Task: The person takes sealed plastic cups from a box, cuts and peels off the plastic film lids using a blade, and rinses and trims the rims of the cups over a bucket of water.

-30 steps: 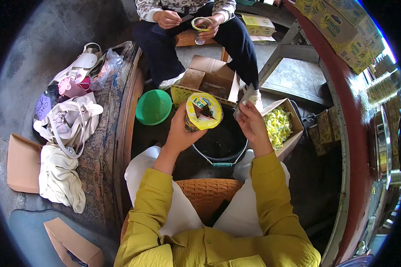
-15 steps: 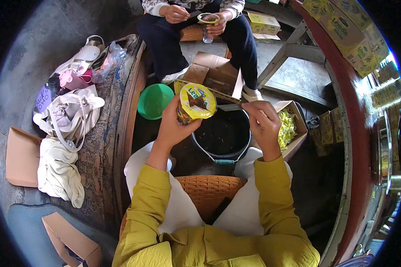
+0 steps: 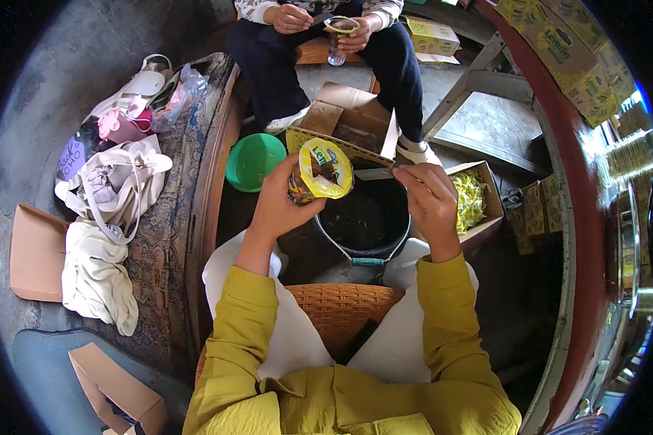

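My left hand (image 3: 277,199) is wrapped round a clear plastic drink cup (image 3: 297,193) with a yellow printed "Lemon" film lid (image 3: 323,161). The lid is torn or cut on its right side, and dark contents show through. In my right hand (image 3: 429,199), a small flat metal knife (image 3: 374,174) is pinched between thumb and fingers. Its blade points left, close to the lid; whether it touches the lid I cannot tell. Below both hands stands a dark bucket (image 3: 363,250) with a wire handle and some bits inside.
A green bowl (image 3: 243,177) lies left of the bucket. Beyond is an open cardboard box (image 3: 341,98); another carton (image 3: 492,203) holds yellow wrappers. Opposite, a person's hands (image 3: 355,36) hold a similar cup and a blade. Bags (image 3: 116,185) lie on the left bench.
The view has shifted slightly. The cup in my left hand is turned a little, and more of the lid's opening shows. My right hand keeps the knife beside it.
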The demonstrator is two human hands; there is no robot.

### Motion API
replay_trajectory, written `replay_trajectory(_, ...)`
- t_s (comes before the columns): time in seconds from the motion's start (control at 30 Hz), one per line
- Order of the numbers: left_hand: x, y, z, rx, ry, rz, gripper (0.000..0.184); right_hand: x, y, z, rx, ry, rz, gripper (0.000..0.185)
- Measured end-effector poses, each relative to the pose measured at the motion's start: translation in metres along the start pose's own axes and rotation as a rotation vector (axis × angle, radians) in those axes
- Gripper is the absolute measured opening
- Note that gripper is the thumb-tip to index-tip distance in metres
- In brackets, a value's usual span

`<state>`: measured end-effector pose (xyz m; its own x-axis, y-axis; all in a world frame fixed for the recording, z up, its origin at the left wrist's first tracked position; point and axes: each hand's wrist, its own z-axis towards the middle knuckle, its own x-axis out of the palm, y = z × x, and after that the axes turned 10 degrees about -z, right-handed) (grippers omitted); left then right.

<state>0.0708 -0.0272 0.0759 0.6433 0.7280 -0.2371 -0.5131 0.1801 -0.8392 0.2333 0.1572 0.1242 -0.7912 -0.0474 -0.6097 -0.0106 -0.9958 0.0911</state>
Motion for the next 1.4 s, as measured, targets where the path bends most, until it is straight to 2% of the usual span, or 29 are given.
replay_trajectory(0.53, 0.010, -0.012, 0.000, -0.030, 0.100, 0.071, 0.059, 0.017, 0.012, -0.007, -0.051, 0.034, 0.009, 0.022)
replay_trajectory(0.93, 0.023, -0.016, -0.005, -0.121, 0.113, -0.015, 0.060, 0.025, 0.009, -0.014, -0.111, 0.011, -0.028, 0.027)
replay_trajectory(1.03, 0.023, -0.024, -0.003, -0.104, 0.135, 0.029, 0.059, 0.024, 0.011, -0.011, -0.143, 0.016, -0.048, 0.034)
replay_trajectory(1.13, 0.023, -0.020, -0.004, -0.109, 0.140, -0.038, 0.058, 0.028, 0.010, -0.015, -0.019, -0.013, -0.001, 0.043)
replay_trajectory(1.23, 0.022, -0.018, -0.003, -0.095, 0.147, 0.010, 0.058, 0.028, 0.011, -0.014, -0.030, -0.019, 0.001, 0.050)
replay_trajectory(1.4, 0.021, -0.028, -0.001, -0.051, 0.151, 0.041, 0.056, 0.031, 0.008, -0.016, -0.033, -0.026, -0.009, 0.051)
